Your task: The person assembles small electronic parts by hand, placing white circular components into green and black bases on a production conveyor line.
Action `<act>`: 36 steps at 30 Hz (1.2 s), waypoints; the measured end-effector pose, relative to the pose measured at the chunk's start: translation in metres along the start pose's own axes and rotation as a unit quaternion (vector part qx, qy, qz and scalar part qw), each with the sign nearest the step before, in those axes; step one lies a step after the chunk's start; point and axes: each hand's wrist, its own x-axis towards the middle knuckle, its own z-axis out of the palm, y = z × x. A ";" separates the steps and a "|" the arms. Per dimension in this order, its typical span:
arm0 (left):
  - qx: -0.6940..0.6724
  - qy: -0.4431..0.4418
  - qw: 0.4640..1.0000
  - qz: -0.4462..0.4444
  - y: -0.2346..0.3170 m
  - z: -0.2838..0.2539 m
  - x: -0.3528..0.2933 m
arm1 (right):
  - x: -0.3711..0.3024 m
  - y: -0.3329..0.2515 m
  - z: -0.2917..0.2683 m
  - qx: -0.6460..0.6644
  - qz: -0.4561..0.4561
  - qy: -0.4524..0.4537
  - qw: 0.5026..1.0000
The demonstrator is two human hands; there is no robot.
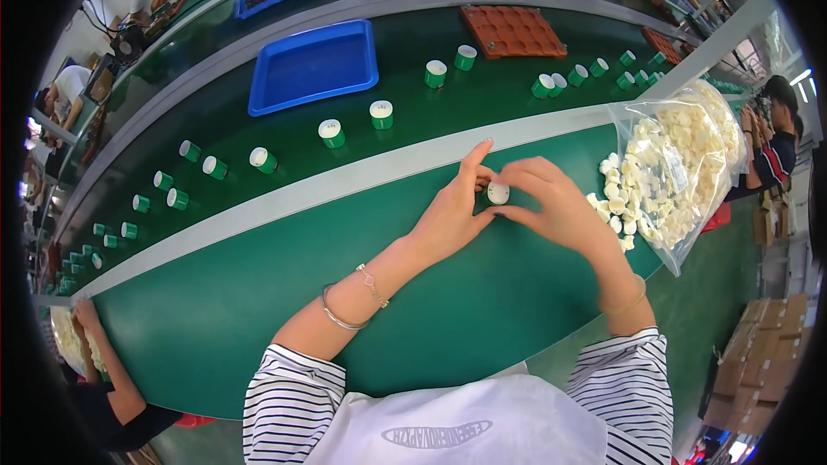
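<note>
Over the green bench top, both my hands meet at one small round piece (pixel 498 195) with a white face and dark specks. My left hand (pixel 455 205) grips it from the left between thumb and bent fingers, the index finger pointing up and away. My right hand (pixel 551 207) curves around the other side, its thumb at the near edge and its fingers over the far edge, slightly blurred. The sides of the piece are mostly hidden by my fingers. Right of my right hand, loose white plastic pieces (pixel 613 198) spill from a clear plastic bag (pixel 680 164) full of them.
Beyond a grey rail (pixel 413 165), green cylinders with white tops (pixel 331 133) stand scattered along a green belt. A blue tray (pixel 314 69) and a red-brown moulded tray (pixel 513 32) lie there too. Co-workers sit around; one person's arm (pixel 110 357) rests at the bench's left end.
</note>
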 end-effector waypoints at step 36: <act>0.056 0.071 0.996 0.013 -0.017 0.005 0.005 | 0.124 0.090 -0.007 -0.029 -0.052 -0.031 0.998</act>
